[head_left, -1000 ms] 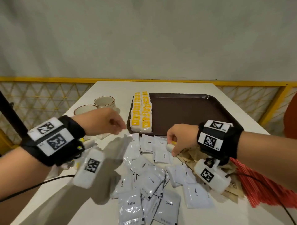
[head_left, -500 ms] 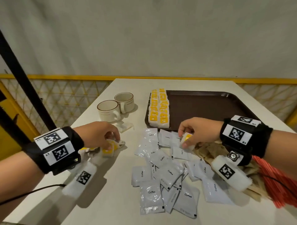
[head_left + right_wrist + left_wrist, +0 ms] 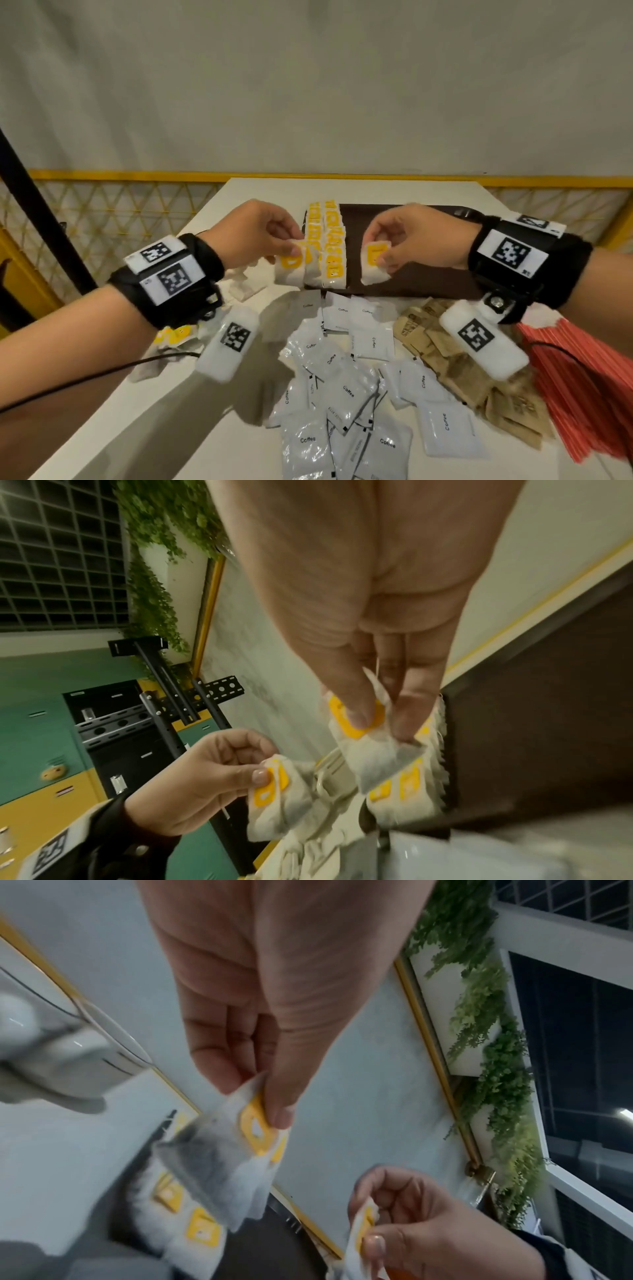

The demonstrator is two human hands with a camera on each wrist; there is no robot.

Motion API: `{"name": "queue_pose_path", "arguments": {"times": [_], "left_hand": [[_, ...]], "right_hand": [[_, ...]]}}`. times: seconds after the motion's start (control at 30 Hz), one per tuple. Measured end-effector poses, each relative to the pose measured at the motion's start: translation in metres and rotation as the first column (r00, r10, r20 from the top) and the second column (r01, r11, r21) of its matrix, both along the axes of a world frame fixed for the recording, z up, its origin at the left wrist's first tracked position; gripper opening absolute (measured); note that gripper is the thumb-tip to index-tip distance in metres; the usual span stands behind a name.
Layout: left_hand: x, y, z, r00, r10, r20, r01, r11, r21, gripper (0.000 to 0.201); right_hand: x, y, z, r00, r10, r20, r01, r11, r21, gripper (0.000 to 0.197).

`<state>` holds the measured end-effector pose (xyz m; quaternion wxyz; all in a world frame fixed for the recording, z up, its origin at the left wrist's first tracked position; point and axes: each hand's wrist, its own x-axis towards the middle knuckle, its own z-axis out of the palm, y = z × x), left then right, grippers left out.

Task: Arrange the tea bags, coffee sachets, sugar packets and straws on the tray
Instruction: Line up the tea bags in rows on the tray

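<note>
Above the tray's (image 3: 411, 240) near-left corner: left hand (image 3: 253, 236) pinches two tea bags (image 3: 291, 265); right hand (image 3: 407, 236) pinches one tea bag (image 3: 375, 262), beside the laid tea-bag rows (image 3: 327, 243). Risk: limp bags landing crooked, disturbing the rows.

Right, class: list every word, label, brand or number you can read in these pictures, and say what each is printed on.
"Coffee": on the white coffee sachets heaped on the table.
Brown sugar packets: dark print, too blurred to read.
Tea bags on the tray: yellow tags, their marks unreadable.
Wrist bands: black-and-white square codes, no words; a small mark by one is too small to read.
</note>
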<state>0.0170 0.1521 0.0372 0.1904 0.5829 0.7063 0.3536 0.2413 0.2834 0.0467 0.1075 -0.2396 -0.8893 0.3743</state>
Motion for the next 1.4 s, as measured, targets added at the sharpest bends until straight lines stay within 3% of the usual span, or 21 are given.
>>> {"name": "queue_pose_path", "arguments": {"times": [0.1, 0.27, 0.43, 0.57, 0.67, 0.83, 1.0, 1.1, 1.4], "left_hand": [[0.010, 0.047, 0.009, 0.995, -0.014, 0.098, 0.011, 1.000, 0.029, 0.011], [0.008, 0.123, 0.015, 0.984, -0.050, 0.171, 0.050, 0.999, 0.001, 0.009], [-0.004, 0.184, 0.016, 0.961, -0.091, 0.260, 0.105, 0.994, -0.038, 0.013], [-0.021, 0.228, 0.011, 0.986, -0.073, 0.150, 0.096, 0.983, -0.154, 0.016], [-0.032, 0.255, 0.005, 0.995, -0.059, 0.077, 0.075, 0.973, -0.219, 0.018], [-0.048, 0.289, -0.007, 0.998, -0.039, -0.042, 0.028, 0.970, -0.241, 0.017], [-0.057, 0.307, -0.022, 0.989, -0.054, -0.136, 0.017, 0.965, -0.263, 0.025], [-0.063, 0.309, -0.030, 0.990, -0.027, -0.141, -0.008, 0.970, -0.245, 0.030], [-0.069, 0.306, -0.035, 0.986, -0.011, -0.167, -0.025, 0.978, -0.209, 0.014]], "right_hand": [[-0.020, 0.017, 0.012, 1.000, 0.012, -0.016, -0.011, 0.999, 0.049, 0.039], [-0.051, 0.067, 0.013, 0.995, -0.083, -0.057, 0.074, 0.986, -0.151, 0.074], [-0.073, 0.122, 0.009, 0.973, -0.232, 0.012, 0.233, 0.971, -0.058, 0.049], [-0.096, 0.162, -0.003, 0.942, -0.335, 0.008, 0.335, 0.942, -0.027, 0.026], [-0.114, 0.187, -0.015, 0.904, -0.423, -0.059, 0.412, 0.900, -0.145, 0.019], [-0.136, 0.220, -0.038, 0.865, -0.491, -0.106, 0.440, 0.842, -0.312, 0.023], [-0.140, 0.235, -0.057, 0.896, -0.442, -0.043, 0.419, 0.874, -0.244, 0.037], [-0.136, 0.242, -0.067, 0.907, -0.420, -0.021, 0.404, 0.884, -0.234, 0.031], [-0.127, 0.249, -0.075, 0.865, -0.501, 0.013, 0.495, 0.850, -0.182, 0.018]]}}
